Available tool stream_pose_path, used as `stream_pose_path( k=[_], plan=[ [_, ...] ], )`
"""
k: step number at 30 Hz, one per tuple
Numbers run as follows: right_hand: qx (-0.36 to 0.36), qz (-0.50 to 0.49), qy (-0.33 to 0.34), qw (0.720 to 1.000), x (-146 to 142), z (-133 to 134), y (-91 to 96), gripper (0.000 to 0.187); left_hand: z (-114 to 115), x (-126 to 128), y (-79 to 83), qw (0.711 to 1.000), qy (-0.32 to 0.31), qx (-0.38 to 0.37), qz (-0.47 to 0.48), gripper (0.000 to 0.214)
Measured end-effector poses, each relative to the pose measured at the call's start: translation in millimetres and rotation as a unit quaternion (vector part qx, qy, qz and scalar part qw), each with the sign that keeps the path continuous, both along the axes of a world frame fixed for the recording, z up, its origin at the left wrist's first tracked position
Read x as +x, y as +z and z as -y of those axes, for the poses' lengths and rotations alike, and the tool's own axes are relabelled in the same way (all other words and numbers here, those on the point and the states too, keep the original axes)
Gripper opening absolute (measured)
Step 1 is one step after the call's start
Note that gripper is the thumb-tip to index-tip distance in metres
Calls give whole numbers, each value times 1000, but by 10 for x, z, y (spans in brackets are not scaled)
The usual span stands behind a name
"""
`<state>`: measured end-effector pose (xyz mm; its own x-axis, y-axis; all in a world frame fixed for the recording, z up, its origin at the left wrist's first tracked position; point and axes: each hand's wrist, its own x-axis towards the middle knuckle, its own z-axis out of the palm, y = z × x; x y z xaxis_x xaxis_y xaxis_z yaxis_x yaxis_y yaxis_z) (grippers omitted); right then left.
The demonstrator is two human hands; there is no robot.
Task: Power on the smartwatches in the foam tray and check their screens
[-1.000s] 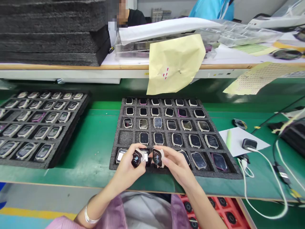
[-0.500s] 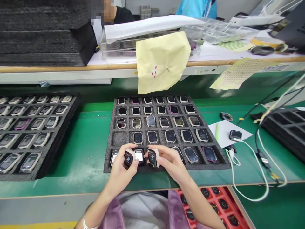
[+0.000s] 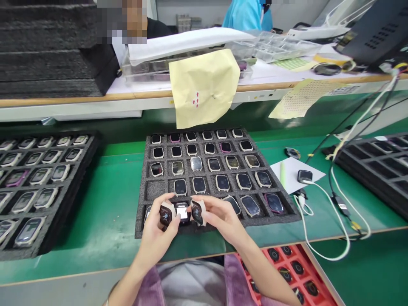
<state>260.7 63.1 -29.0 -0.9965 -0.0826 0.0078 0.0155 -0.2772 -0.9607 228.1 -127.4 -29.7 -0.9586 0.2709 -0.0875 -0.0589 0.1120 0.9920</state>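
Note:
My left hand (image 3: 157, 231) pinches a small cream smartwatch body (image 3: 166, 214) with a dark lit screen. My right hand (image 3: 223, 219) holds a second cream watch body (image 3: 197, 212) the same way. Both hover over the front row of a black foam tray (image 3: 145, 191), whose pockets hold several watch bodies. Between my hands, a watch with a bright white screen (image 3: 182, 211) lies in a front pocket. One pocket in the tray's left column looks bare.
Another foam tray of watches (image 3: 41, 182) sits left, a dark tray (image 3: 376, 168) right. A watch on a white cable (image 3: 305, 175) rests on white paper. A yellow sheet (image 3: 204, 87) hangs from the shelf. Two people are behind the shelf. A red crate (image 3: 287, 267) lies below.
The view has swung right and slightly down, so the trays sit further left in the frame. My hands keep holding the two watches over the front row, barely shifted.

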Motion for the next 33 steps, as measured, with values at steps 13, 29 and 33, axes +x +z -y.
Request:
stream_pose_path(
  k=[13,29,33],
  plan=[
    [-15,13,15,1000,48,-30,75,33,-13,26,60,1000,-14,-1,-1,33],
    [-63,102,14,993,37,-34,110,44,123,-130,9,946,-118,239,185,51],
    [-30,88,3,996,43,-37,59,40,117,-121,5,948,-109,230,189,51]
  ],
)
